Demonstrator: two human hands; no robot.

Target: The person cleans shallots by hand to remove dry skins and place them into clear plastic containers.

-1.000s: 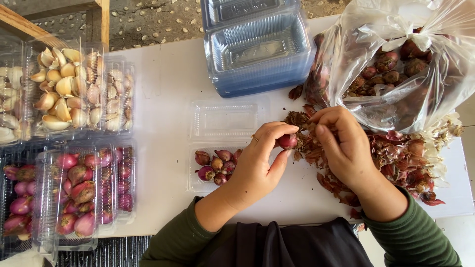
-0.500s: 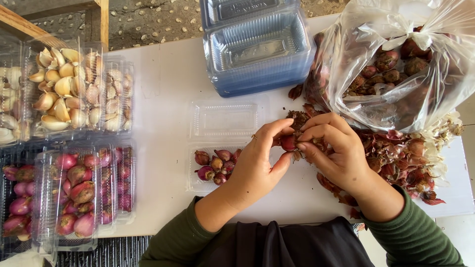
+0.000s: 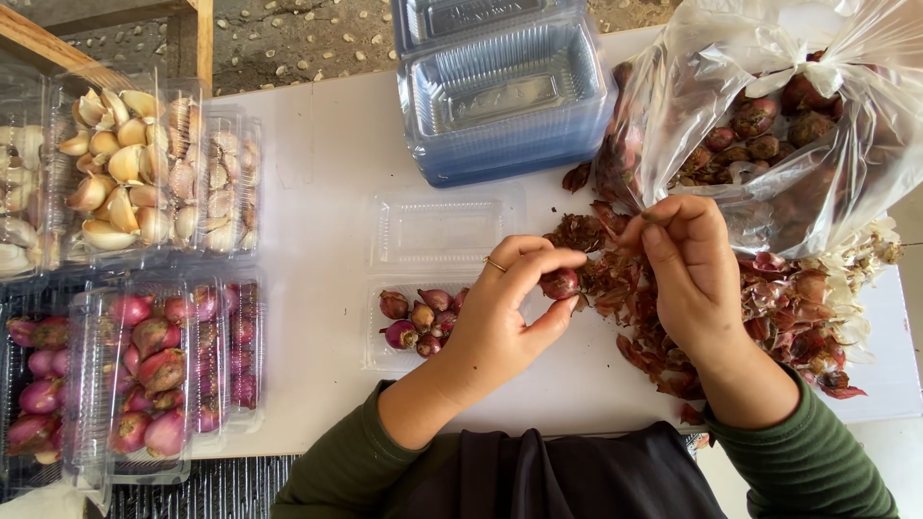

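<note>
1. The white table (image 3: 327,192) runs across the view; its near edge lies just in front of the person, and bare room shows in the middle left, between the packed boxes and the open tray.
2. A clear plastic bag (image 3: 769,125) of dark shallots sits at the upper right, its mouth spilling towards a heap of reddish peelings (image 3: 788,308).
3. A stack of empty clear clamshell boxes (image 3: 505,96) stands at the top centre.
4. At the left edge, closed clear boxes of garlic cloves (image 3: 125,173) lie above closed boxes of peeled shallots (image 3: 154,375).
5. An open clamshell tray (image 3: 437,235) lies in the middle, its lower half holding a few peeled shallots (image 3: 415,319).
6. The left hand (image 3: 500,317) curls over the tray's right end, thumb and forefinger pinching one small shallot (image 3: 560,283), a ring on one finger.
7. The right hand (image 3: 694,274) hovers just beside it over the peelings, fingers bent inwards; whether they grip a scrap of skin, I cannot tell.
</note>
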